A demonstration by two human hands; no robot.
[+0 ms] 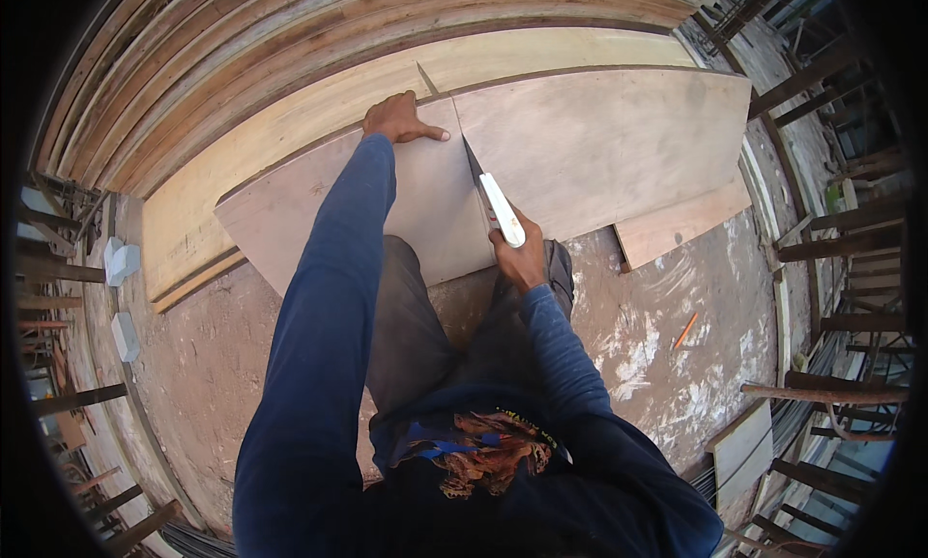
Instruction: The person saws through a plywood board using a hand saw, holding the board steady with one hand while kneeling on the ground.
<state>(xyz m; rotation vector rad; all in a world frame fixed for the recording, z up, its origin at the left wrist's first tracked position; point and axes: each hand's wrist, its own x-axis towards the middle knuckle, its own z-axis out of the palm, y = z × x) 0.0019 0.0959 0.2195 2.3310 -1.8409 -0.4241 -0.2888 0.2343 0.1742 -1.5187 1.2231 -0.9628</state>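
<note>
A pale plywood sheet (599,143) lies across in front of my knees, with a thin line running from its far edge toward me. My left hand (398,119) holds its far edge left of that line, fingers over the edge and thumb stretched out on top. In my right hand (523,257) is a handsaw (503,210) with a white handle, my fingers closed round the grip. Its dark blade slants down into the sheet along the line. Beyond the far edge a narrow pointed piece shows, in line with the blade. The sheet hides the blade between.
Longer yellowish boards (184,220) lie beneath and beyond the sheet. Stacked planks (290,51) stand along the far side. A smaller plywood piece (677,225) sits at the right, an orange pencil-like stick (685,330) on the floor. Pale blocks (125,337) lie left; timber beams (841,244) stick out right.
</note>
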